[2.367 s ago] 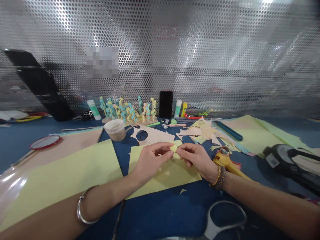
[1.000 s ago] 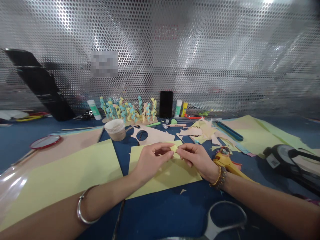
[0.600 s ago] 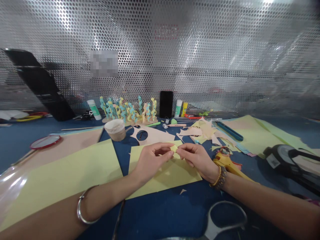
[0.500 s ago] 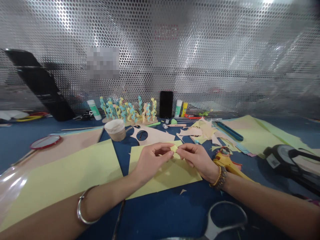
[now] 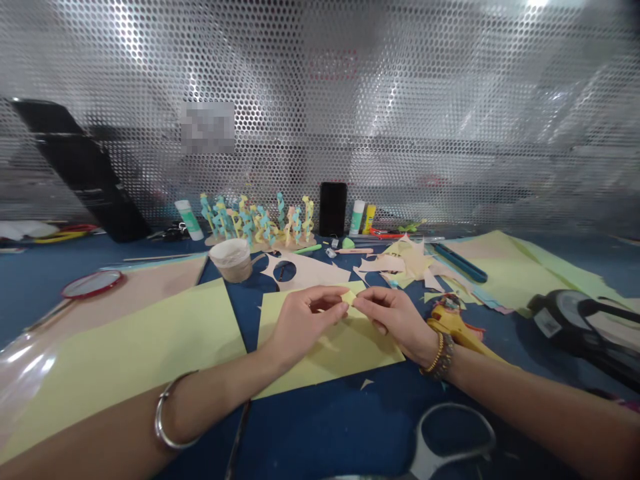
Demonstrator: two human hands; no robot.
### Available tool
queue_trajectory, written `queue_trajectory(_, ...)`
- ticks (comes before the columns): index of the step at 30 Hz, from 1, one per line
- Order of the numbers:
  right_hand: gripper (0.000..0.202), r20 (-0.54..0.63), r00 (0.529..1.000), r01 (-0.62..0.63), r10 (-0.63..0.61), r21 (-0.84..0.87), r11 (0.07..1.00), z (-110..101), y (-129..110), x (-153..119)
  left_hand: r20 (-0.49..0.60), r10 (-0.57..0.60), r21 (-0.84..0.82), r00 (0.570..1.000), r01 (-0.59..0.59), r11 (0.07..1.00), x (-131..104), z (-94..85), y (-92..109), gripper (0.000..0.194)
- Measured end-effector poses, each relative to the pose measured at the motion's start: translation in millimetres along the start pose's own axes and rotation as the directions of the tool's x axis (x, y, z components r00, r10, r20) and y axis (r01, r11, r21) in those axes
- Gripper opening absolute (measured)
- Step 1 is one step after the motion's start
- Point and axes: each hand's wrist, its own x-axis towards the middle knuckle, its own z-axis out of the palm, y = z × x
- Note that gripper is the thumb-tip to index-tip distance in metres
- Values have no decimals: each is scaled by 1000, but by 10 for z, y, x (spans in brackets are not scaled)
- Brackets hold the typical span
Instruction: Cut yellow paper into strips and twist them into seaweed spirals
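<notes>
A small yellow paper piece (image 5: 349, 297) is pinched between the fingertips of both hands. My left hand (image 5: 307, 323) grips its left side with thumb and forefinger. On its right side, my right hand (image 5: 395, 315) holds it the same way, the other fingers curled. Beneath the hands lies a yellow paper sheet (image 5: 300, 377) on the blue table (image 5: 320, 433). A paper cup (image 5: 231, 260) stands behind and left of my left hand. The yellow-handled tool (image 5: 457, 327) lies beside my right wrist.
Scissors handles (image 5: 455, 427) lie at the front. Paper scraps (image 5: 413, 260), glue sticks (image 5: 357, 217), a phone (image 5: 333, 208) and twisted paper stalks (image 5: 260, 223) are at the back. A black device (image 5: 565, 317) sits right, a red-rimmed round item (image 5: 93, 285) left.
</notes>
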Motion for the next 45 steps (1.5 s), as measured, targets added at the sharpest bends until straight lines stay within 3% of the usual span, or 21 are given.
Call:
queue_trajectory(21,30,-9,1000,-3,3,-10,1000,0,12,-12,7,-12,-9,1000,12,1000,10,-4,-18,22)
queue_trajectory(28,31,-19,1000,-9,9,-9,1000,13,-12,-11,-15,57,-10,998,-57,998,11,0,-53,31)
queue_trajectory(38,29,14,1000,-2,3,-27,1000,7,-23,-30,-61,73,60,995,-70,996,-5,9,0,20)
queue_trajectory(45,28,0,1000,-1,1,-50,999,11,-15,-26,-25,64,49,998,-62,997,-25,13,12,19)
